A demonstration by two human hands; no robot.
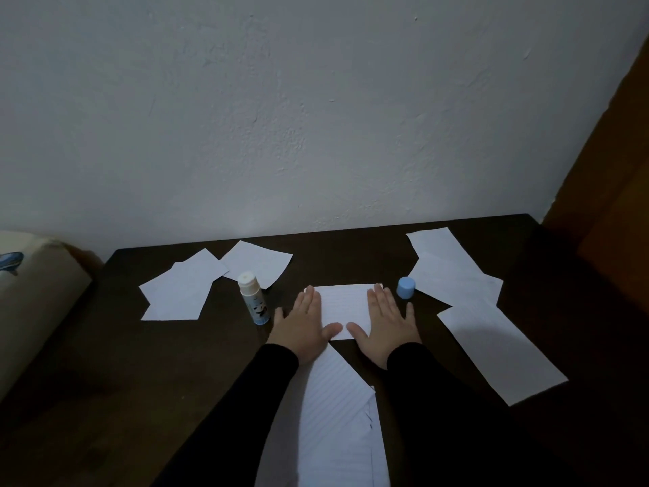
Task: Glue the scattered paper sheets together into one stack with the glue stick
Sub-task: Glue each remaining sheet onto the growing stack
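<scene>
A pale plastered wall (316,110) fills the upper part of the view, and the dark wooden counter (105,363) runs along its foot. A brown panel (611,205) rises at the far right, and a cream cushion-like object (31,304) with a blue print sits off the counter's left end.

On the counter, loose paper lies in four places. Between the two black sleeves, nearer the person than the hands, lies a long lined sheet (337,416) with at least one more edge showing beneath it. Right of the right hand are three white sheets (491,346) in an overlapping run from the wall toward the counter's front. Left of the left hand and farther back are three more sheets (182,293), also overlapping; the exact count in each cluster is hard to tell in the dim light.

Under the hands sits one small lined sheet (346,307). The left hand (303,325) lies flat with fingers straight on its left edge, and the right hand (384,325) lies flat in the same way on its right edge, thumbs pointing toward each other near the sheet's front edge.

One glue stick (253,298) stands upright and uncapped just left of the left hand. Its one blue cap (406,287) stands just right of the right hand's fingertips, apart from both.
</scene>
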